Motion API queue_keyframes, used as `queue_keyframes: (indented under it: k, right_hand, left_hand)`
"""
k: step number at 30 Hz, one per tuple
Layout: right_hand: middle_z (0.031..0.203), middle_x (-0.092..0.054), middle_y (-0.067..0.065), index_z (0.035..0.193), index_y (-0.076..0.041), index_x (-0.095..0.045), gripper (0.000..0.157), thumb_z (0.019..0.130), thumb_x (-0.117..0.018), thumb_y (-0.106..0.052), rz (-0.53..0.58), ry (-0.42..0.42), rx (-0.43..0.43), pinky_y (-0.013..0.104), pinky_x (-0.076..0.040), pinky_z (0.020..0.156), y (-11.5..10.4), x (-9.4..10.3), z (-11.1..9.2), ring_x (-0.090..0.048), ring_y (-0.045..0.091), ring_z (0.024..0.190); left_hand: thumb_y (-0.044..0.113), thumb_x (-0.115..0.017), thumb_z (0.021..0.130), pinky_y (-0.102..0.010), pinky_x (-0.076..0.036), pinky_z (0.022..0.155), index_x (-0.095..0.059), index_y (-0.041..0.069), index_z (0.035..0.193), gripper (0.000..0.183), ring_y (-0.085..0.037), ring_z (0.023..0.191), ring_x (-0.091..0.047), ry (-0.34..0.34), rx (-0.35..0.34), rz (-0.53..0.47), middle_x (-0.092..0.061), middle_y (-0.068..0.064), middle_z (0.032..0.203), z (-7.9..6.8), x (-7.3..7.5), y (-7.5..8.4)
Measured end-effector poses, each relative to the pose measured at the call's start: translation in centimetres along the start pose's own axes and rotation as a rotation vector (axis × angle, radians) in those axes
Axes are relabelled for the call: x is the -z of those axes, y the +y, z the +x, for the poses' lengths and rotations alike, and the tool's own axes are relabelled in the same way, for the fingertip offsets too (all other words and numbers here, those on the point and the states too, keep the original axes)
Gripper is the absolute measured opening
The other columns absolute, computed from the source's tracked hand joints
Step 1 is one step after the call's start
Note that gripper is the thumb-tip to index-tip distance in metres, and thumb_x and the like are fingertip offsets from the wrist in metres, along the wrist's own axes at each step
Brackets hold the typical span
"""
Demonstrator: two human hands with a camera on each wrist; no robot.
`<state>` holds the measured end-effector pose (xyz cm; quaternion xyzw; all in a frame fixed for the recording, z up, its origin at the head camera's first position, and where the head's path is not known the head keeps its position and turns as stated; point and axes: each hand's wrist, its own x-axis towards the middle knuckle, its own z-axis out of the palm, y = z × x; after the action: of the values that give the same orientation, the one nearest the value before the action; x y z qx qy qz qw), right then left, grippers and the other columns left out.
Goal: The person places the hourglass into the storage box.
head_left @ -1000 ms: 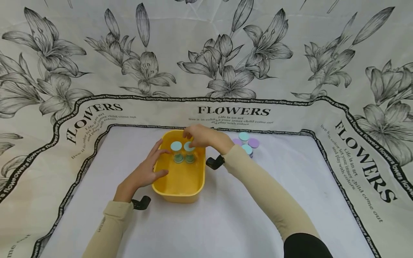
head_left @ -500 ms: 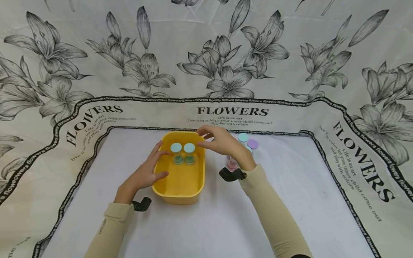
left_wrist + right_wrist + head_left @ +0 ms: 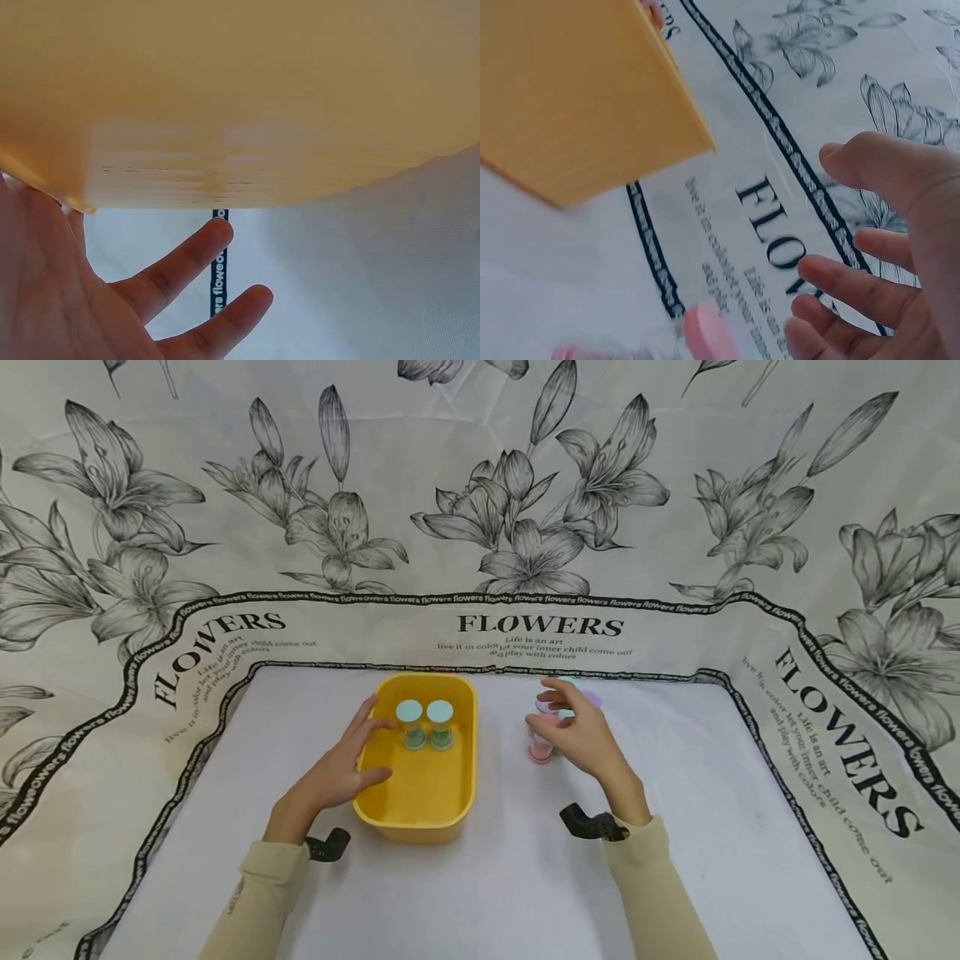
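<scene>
As the splayed left hand (image 3: pixel 341 767) is resting at the yellow bin (image 3: pixel 415 797), the empty right hand (image 3: pixel 587 739) is leaving apparently settled aqua-capped sand timers (image 3: pixel 441 729) for a pink timer (image 3: pixel 540 748).

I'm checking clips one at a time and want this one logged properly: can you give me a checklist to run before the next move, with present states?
1. Right hand free: ok, nothing between thumb and fingers.
2. Left hand at the yellow bin: ok, at its left edge; firmness of hold, cannot tell.
3. Two blue-capped pieces upright: ok, side by side inside.
4. Room in the bin: ok, bare floor on the person's side.
5. Pink piece fully visible: not ok, the right hand partly covers it.
6. Count of pieces outside the bin: cannot tell, some are hidden.
</scene>
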<state>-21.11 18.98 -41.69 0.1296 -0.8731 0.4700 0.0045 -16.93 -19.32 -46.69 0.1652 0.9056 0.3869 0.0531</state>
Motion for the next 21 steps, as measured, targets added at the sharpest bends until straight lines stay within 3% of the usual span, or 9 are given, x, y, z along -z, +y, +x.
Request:
queue_keyframes:
  k: [7,15,18,21]
  right_hand:
    - [0.136,-0.063,0.019,0.151,-0.010,-0.047,0.065,0.095,-0.073,-0.029,-0.061,0.158,-0.021,0.035,-0.050,0.088,3.3,2.4,-1.6,-0.059,0.036,0.117]
    - [0.143,-0.058,0.020,0.153,-0.010,-0.045,0.065,0.096,-0.072,-0.025,-0.097,0.265,-0.081,0.026,-0.047,0.088,6.6,5.3,-2.4,-0.056,0.037,0.126]
    - [0.145,-0.057,0.021,0.154,-0.010,-0.043,0.067,0.096,-0.073,-0.025,-0.094,0.261,-0.096,0.029,-0.049,0.091,7.5,6.1,-2.3,-0.056,0.038,0.128]
    - [0.147,-0.054,0.022,0.156,-0.008,-0.040,0.070,0.096,-0.072,-0.023,-0.096,0.223,-0.103,0.041,-0.051,0.097,8.4,6.5,-2.1,-0.054,0.041,0.131]
  left_hand:
    - [0.033,-0.070,0.090,-0.074,-0.028,0.115,-0.047,0.018,0.138,0.056,-0.046,0.158,-0.011,0.003,-0.015,0.000,0.000,-0.008,0.175,-0.1,0.0,-0.2]
    - [0.037,-0.070,0.090,-0.073,-0.025,0.117,-0.047,0.018,0.138,0.057,-0.045,0.159,-0.007,0.010,-0.016,-0.032,0.003,-0.007,0.175,0.1,-0.3,-0.4]
    - [0.037,-0.070,0.090,-0.073,-0.024,0.118,-0.046,0.019,0.138,0.057,-0.045,0.159,-0.005,0.010,-0.010,-0.047,0.004,-0.007,0.175,0.1,-0.4,-0.4]
    - [0.036,-0.070,0.089,-0.074,-0.024,0.117,-0.047,0.018,0.137,0.056,-0.045,0.159,-0.004,0.015,-0.011,-0.070,0.004,-0.007,0.175,0.1,-0.5,-0.4]
